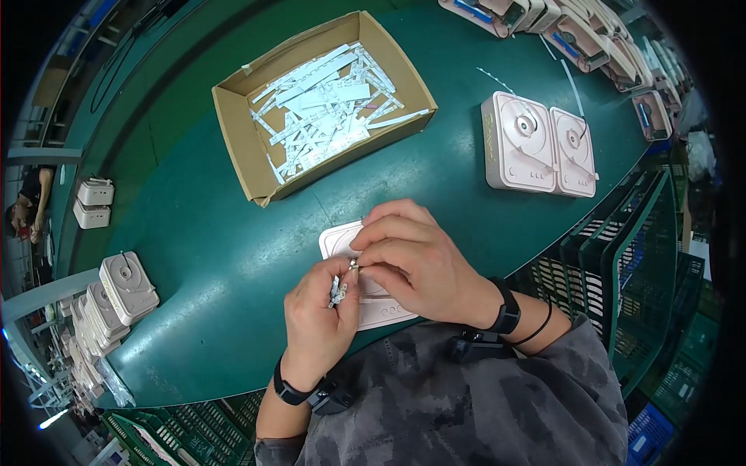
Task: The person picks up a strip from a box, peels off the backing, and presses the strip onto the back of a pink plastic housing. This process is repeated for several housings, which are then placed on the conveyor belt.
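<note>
My left hand (320, 304) is closed around a small crumpled bunch of white and silvery strip pieces (337, 292), which poke out between thumb and fingers. Close against it, my right hand (410, 260) has its fingertips pinched together by the left thumb tip. A tiny shiny bit (353, 263) shows where the fingers of both hands meet; what the right fingers grip is hidden. Both hands are above a pale pink plastic housing (382, 314) lying flat on the green table, and they cover most of its middle.
An open cardboard box (233, 147) of white strips stands beyond my hands. Two pale housings (522, 147) stand to the right, with more housings (579, 43) at the far right. Stacked housings (128, 289) sit at the left edge. Green crates (614, 264) flank the table.
</note>
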A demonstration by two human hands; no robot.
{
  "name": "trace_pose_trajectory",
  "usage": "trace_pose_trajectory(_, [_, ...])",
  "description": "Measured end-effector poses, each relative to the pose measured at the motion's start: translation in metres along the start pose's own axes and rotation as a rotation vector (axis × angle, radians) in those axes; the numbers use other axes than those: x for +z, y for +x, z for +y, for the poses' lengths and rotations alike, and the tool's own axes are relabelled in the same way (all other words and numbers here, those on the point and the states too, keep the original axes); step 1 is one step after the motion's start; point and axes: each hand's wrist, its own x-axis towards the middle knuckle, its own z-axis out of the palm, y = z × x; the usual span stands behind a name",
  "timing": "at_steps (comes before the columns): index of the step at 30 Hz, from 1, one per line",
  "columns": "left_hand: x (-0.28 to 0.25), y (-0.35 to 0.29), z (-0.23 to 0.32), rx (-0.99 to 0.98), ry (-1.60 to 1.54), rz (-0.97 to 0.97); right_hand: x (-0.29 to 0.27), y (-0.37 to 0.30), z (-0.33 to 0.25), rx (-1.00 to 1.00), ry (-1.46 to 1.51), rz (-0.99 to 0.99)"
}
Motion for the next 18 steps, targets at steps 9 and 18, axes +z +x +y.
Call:
trace_pose_trajectory(9, [-0.016,0.007,0.002,-0.147,-0.203,-0.180,-0.008,0.002,0.003,0.030,0.032,-0.050])
trace_pose_trajectory(18, [-0.013,0.012,0.009,0.026,0.029,-0.140,-0.010,0.003,-0.003,-0.053,-0.092,-0.115])
